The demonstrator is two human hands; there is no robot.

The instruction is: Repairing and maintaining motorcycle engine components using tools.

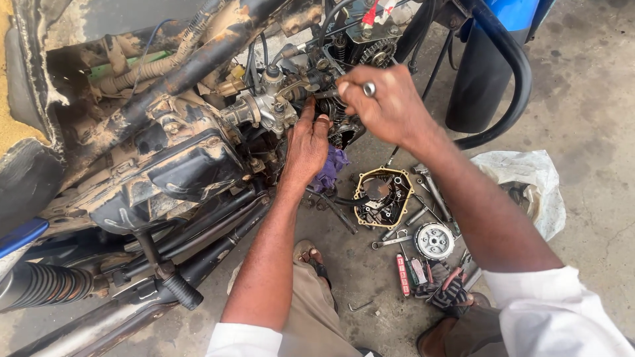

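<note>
Concrete floor (595,119), one engine (337,99), two hands (387,106)

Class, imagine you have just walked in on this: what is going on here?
A person crouches beside a mud-caked motorcycle, both hands at its opened engine. The left hand presses against the engine near the carburettor, just above a purple rag. The right hand, wearing a ring, grips a part of the engine higher up. On the concrete floor lie a removed engine cover, a round clutch part, spanners and small tools.
</note>
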